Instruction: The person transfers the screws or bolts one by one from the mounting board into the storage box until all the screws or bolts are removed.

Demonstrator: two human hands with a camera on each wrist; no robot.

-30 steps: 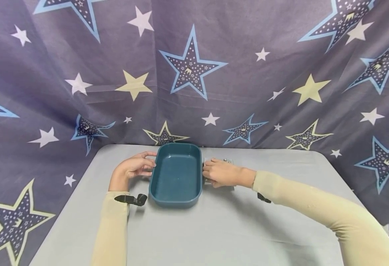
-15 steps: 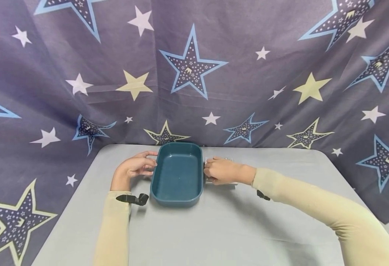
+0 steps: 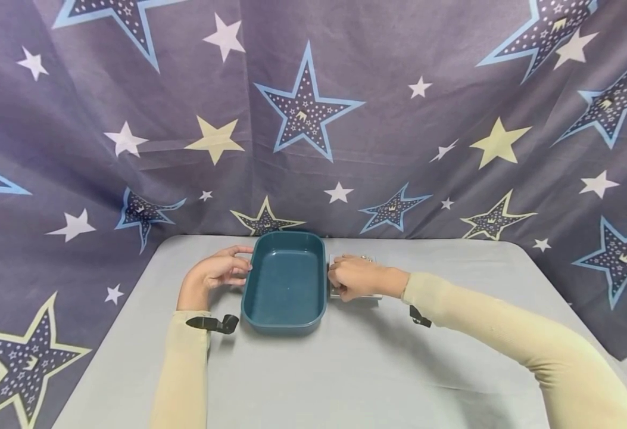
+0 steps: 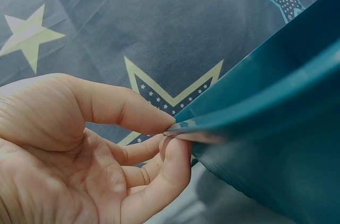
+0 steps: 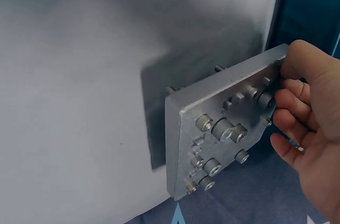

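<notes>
My left hand (image 3: pixel 217 271) pinches the left rim of a deep teal plastic tray (image 3: pixel 283 326) between thumb and fingertips. The left wrist view shows that rim (image 4: pixel 249 110) close up. To the right of the tray, my right hand (image 3: pixel 356 277) covers most of a square silver metal plate (image 3: pixel 374 296). In the right wrist view, its thumb (image 5: pixel 303 57) lies at one plate corner and the other fingers curl beside a screw (image 5: pixel 265 99). Several socket-head screws (image 5: pixel 223 128) stand in the plate's face. Exactly what the fingertips press on is hidden.
The tray and plate sit near the far edge of a table with a pale grey cover (image 3: pixel 377 369). Behind it hangs a purple-grey star-patterned curtain (image 3: pixel 399 149). A black wrist strap (image 3: pixel 214 324) shows on the left sleeve.
The plate looks slightly tilted compared with one second ago, its near edge showing more. The right hand has shifted only slightly. The left hand and tray look unchanged.
</notes>
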